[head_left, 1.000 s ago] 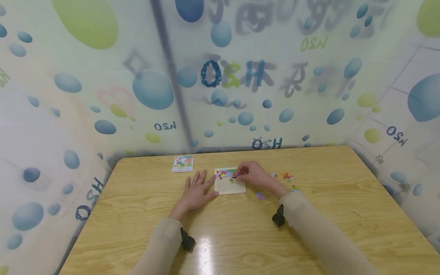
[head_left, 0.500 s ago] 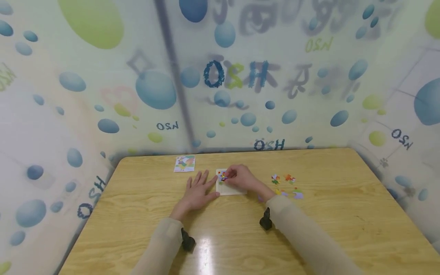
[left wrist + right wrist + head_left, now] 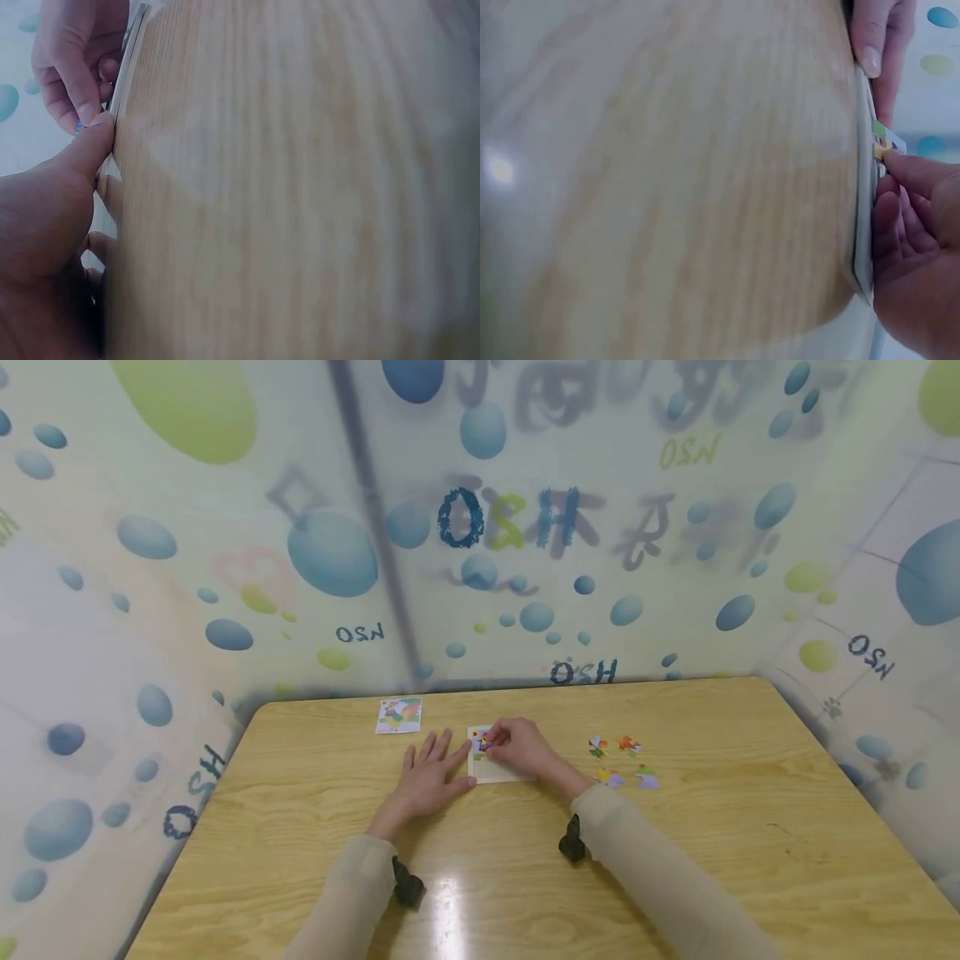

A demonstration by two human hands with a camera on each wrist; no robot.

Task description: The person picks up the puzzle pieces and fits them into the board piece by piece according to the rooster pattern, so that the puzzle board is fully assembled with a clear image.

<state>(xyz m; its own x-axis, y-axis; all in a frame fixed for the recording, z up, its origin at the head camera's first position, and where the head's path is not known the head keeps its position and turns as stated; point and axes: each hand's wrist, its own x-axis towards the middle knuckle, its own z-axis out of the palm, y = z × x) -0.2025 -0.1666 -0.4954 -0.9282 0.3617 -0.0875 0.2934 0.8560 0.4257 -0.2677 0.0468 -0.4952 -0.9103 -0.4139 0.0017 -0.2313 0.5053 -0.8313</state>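
A pale square puzzle tray (image 3: 501, 772) lies on the wooden table, with colourful pieces along its upper left part. My left hand (image 3: 429, 779) rests flat with fingers spread, its index finger and thumb touching the tray's left edge. Over the tray, my right hand (image 3: 524, 748) pinches a small puzzle piece (image 3: 883, 141) between thumb and finger. In the right wrist view that piece stands tilted above the tray's surface, showing green and yellow. The left wrist view also shows the right hand's fingertips close to the left thumb (image 3: 88, 142).
Several loose puzzle pieces (image 3: 628, 744) lie to the right of the tray. A square picture card (image 3: 399, 716) sits at the back left of the table (image 3: 300, 827). A patterned wall (image 3: 480, 610) rises behind the table's far edge.
My right hand has moved left across the tray, carrying the puzzle piece towards its upper left part. The left hand has stayed at the tray's edge.
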